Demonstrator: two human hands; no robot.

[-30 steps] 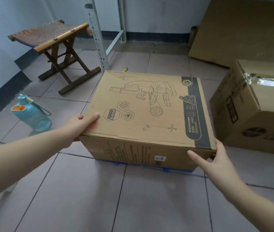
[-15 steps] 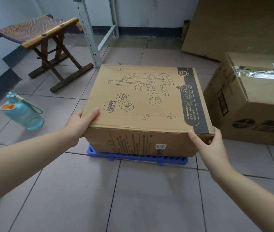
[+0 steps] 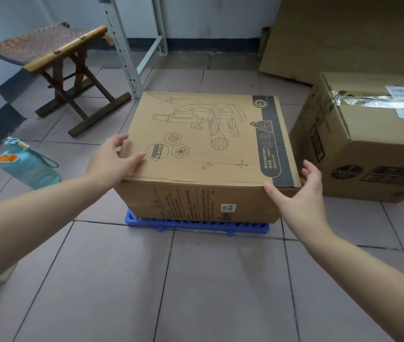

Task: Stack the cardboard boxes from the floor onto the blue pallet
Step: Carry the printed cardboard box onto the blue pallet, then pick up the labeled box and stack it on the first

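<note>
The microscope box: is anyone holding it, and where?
Only the left hand rests on the microscope box at its near left top edge; the right hand has let go.

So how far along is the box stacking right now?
Done: the microscope box sits on the blue pallet. In hand: the left hand rests on its top corner; the right hand is open at the other corner. Left: the taped box is on the floor.

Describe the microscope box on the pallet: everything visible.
The microscope box is brown corrugated cardboard, closed, lying flat on the blue pallet. Its top shows a line-drawn microscope, hexagon icons and a dark stripe reading "Microscope"; the front has fine print and a small white label. The left hand rests on its near left corner; the right hand is open at its near right corner.
</note>
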